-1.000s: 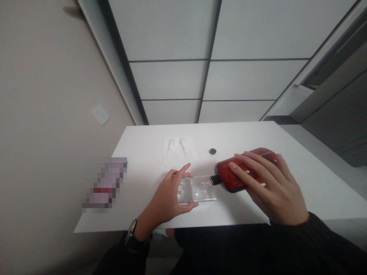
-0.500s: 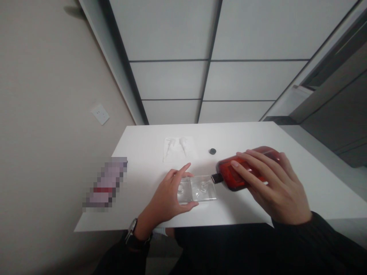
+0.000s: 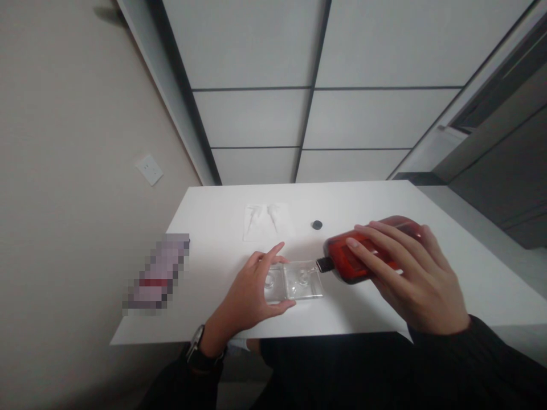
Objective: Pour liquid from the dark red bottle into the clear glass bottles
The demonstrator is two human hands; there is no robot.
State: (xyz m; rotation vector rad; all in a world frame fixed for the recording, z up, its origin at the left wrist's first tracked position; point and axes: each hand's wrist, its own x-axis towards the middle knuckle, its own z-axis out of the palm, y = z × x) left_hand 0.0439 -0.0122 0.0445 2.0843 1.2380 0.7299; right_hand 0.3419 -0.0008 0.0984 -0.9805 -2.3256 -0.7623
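My left hand [image 3: 248, 287] grips the left end of a clear plastic lens case [image 3: 297, 282], which has round wells and rests on the table. My right hand [image 3: 405, 273] wraps around a red-amber plastic bottle [image 3: 356, 253], held tilted on its side. The bottle's black nozzle [image 3: 324, 264] points left and down, just above the case's right end. I cannot see any liquid leaving it. My fingers hide most of the bottle's upper side.
A small black round cap [image 3: 317, 225] lies on the white table [image 3: 213, 228], near a crumpled white tissue [image 3: 267, 222]. A pixelated object [image 3: 156, 273] sits by the table's left edge. A wall with a socket [image 3: 149, 169] stands at the left.
My right hand and the bottle have shifted slightly right, with the nozzle moving along the case's right end. My left hand and the case have stayed in place.
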